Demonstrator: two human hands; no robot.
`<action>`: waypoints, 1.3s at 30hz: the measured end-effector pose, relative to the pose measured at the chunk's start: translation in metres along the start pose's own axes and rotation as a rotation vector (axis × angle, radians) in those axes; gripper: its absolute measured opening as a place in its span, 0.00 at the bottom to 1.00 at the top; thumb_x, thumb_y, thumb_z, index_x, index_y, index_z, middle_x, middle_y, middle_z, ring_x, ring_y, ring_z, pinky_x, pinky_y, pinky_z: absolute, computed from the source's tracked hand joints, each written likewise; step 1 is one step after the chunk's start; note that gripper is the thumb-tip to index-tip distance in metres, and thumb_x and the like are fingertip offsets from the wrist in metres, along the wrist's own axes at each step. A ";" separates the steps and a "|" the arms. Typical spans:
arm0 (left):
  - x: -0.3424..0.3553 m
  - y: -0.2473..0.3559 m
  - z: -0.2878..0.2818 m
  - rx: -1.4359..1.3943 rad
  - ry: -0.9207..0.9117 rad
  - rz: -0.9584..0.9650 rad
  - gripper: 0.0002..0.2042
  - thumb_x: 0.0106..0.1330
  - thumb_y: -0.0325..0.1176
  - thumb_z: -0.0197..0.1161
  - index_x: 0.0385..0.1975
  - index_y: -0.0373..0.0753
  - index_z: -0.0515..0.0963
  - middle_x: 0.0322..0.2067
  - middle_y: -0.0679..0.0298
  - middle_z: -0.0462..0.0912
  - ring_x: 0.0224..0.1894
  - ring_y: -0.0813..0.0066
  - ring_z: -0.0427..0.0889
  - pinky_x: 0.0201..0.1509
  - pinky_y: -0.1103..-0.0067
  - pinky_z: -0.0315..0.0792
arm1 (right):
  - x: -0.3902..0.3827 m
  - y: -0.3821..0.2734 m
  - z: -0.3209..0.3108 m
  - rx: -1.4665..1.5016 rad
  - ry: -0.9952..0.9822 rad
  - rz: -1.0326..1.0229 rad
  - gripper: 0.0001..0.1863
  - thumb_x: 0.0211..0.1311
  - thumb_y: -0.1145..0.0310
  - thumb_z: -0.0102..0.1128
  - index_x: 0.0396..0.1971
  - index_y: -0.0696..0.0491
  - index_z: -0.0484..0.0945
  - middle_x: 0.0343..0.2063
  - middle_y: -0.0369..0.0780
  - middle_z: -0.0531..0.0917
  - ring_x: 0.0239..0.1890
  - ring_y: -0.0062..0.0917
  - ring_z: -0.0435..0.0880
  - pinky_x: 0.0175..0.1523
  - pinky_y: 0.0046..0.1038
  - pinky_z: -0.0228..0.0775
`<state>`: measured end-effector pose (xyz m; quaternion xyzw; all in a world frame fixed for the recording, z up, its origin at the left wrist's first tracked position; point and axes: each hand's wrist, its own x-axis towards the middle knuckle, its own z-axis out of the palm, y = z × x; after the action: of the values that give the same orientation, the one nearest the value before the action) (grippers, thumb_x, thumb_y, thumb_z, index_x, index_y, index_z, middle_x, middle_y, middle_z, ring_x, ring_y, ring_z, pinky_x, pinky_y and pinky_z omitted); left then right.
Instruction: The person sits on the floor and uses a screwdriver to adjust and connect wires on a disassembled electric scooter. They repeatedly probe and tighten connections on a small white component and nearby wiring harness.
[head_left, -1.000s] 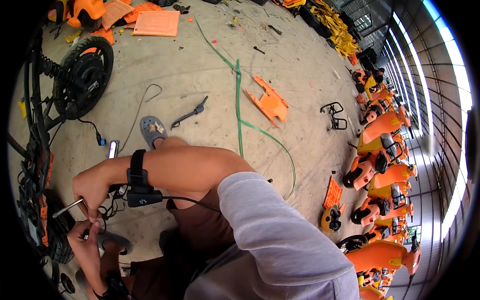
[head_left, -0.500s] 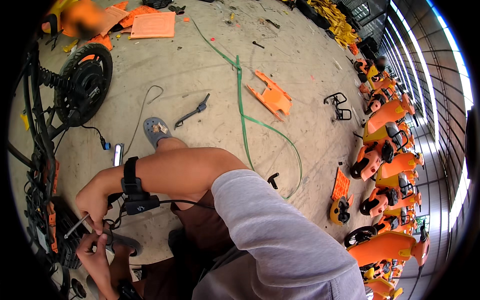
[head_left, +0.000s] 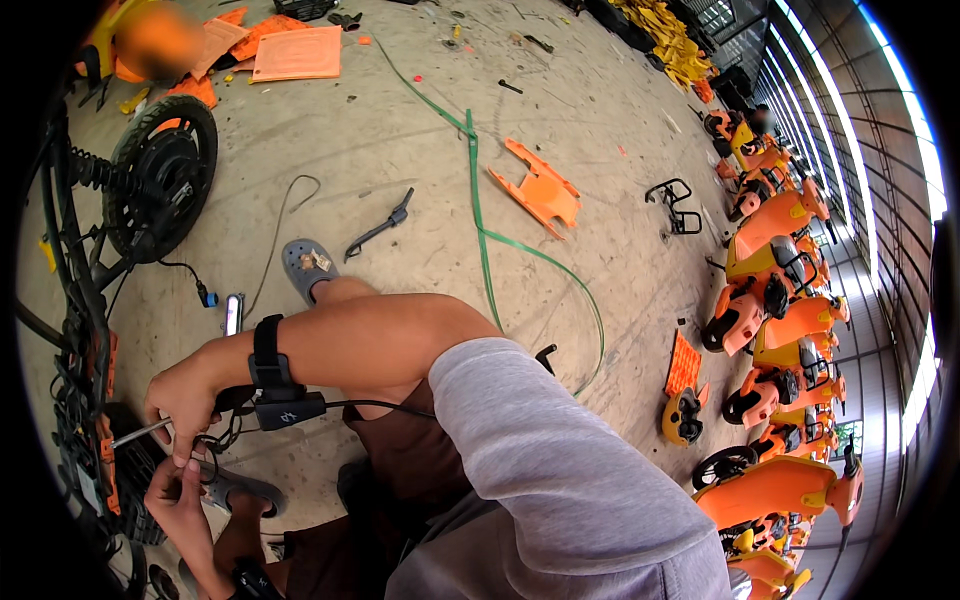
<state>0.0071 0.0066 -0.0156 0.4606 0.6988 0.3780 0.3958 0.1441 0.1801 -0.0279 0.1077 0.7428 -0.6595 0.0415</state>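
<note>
On the left, my right hand (head_left: 188,395) is closed round a slim silver metal tool (head_left: 142,433). Its handle is hidden in the palm. The tool's far end meets or overlaps an orange strip (head_left: 107,462) on the dark frame of a partly stripped scooter (head_left: 78,290). Just below, my left hand (head_left: 178,497) is closed, thumb and fingers pinched together close to my right fingertips. What it pinches is too small to make out. Thin black wires (head_left: 225,435) hang beside both hands.
The scooter's black wheel (head_left: 165,180) stands at upper left. A lit phone-like object (head_left: 233,315), a black bar (head_left: 380,225), a green strap (head_left: 477,200) and an orange panel (head_left: 540,190) lie on the floor. Orange scooters (head_left: 780,490) line the right side.
My right hand has shifted slightly left, and the tool has swung from pointing down-left to nearly level, its end now at the orange strip. My left hand has moved a little left.
</note>
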 end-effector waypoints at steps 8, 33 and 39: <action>0.001 -0.008 -0.006 -0.024 0.028 -0.004 0.10 0.67 0.27 0.61 0.44 0.29 0.79 0.25 0.70 0.76 0.27 0.86 0.69 0.30 0.87 0.62 | 0.000 -0.005 -0.002 0.023 0.000 -0.038 0.23 0.48 0.61 0.75 0.39 0.60 0.78 0.21 0.38 0.84 0.16 0.21 0.76 0.21 0.23 0.68; 0.005 -0.011 -0.020 -0.031 0.294 0.047 0.12 0.67 0.32 0.64 0.42 0.29 0.77 0.28 0.67 0.79 0.31 0.84 0.73 0.36 0.89 0.66 | 0.006 -0.015 0.003 0.156 0.280 -0.096 0.12 0.51 0.65 0.71 0.29 0.59 0.85 0.21 0.39 0.83 0.14 0.22 0.77 0.20 0.25 0.71; 0.003 0.016 -0.008 0.062 0.268 0.039 0.10 0.63 0.29 0.68 0.39 0.29 0.81 0.28 0.67 0.81 0.30 0.86 0.75 0.35 0.88 0.67 | 0.001 -0.004 0.010 0.095 0.340 -0.095 0.13 0.53 0.62 0.69 0.30 0.59 0.85 0.20 0.39 0.82 0.16 0.22 0.78 0.20 0.26 0.71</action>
<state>0.0046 0.0133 0.0016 0.4315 0.7476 0.4221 0.2770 0.1418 0.1700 -0.0252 0.1843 0.7115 -0.6672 -0.1209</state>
